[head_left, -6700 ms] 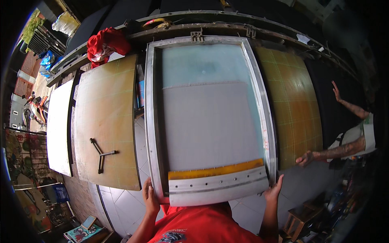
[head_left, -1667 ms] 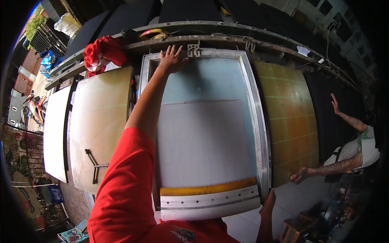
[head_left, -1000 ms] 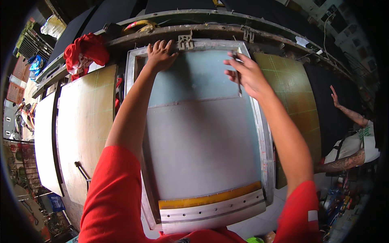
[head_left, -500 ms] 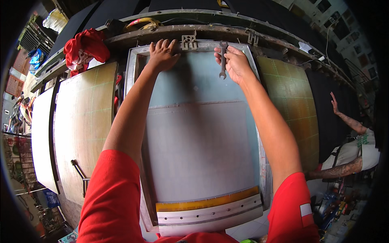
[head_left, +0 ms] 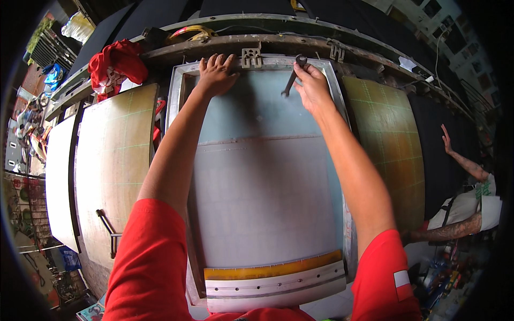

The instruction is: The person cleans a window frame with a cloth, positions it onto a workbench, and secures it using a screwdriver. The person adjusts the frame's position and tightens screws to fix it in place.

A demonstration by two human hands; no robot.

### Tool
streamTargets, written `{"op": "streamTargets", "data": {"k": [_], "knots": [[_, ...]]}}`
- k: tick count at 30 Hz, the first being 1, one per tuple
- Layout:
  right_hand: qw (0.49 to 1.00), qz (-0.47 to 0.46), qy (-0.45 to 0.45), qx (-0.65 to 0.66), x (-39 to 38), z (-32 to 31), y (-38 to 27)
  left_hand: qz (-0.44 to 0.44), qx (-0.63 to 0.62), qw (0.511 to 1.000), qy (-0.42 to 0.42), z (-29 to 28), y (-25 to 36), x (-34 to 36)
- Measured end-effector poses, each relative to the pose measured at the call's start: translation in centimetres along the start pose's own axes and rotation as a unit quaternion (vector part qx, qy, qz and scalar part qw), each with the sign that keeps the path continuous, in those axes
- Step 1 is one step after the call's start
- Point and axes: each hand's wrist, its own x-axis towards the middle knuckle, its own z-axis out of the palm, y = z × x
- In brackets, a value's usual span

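My left hand [head_left: 218, 76] rests on the far left part of a metal-edged screen-printing frame [head_left: 174, 101], fingers spread over its rim. Nothing is in that hand. My right hand [head_left: 315, 90] grips a dark open-ended wrench [head_left: 291, 82] near the frame's far right corner. The wrench slants above the mesh [head_left: 262, 187], one jaw up by my fingertips, the other pointing down and left. Between my hands, a metal bracket [head_left: 250, 58] sits at the frame's far edge. A squeegee [head_left: 276, 289] with an amber blade lies across the near end.
Pale boards with green grid lines flank the frame, a left board [head_left: 115, 160] and a right board [head_left: 383, 134]. A dark angled handle [head_left: 110, 230] lies on the left one. Red cloth [head_left: 115, 64] hangs over the far rail [head_left: 300, 41]. Another person's arm [head_left: 466, 163] reaches in at right.
The wrench has turned in my right hand, from nearly upright to slanting, its upper end now closer to the fingertips. My left hand stays on the frame. The view has shifted slightly.
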Motion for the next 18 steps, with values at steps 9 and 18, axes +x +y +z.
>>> {"op": "streamTargets", "data": {"k": [9,18], "knots": [[0.909,-0.196,-0.1,-0.355,-4.3,-4.4,-0.2,-0.003,-0.005,1.0,-0.009,-0.5,0.2,-0.1],[0.905,-0.03,-0.199,-0.374,-6.3,-6.4,-0.2,-0.004,0.004,1.0,-0.019,-0.3,0.1,-0.1]]}}
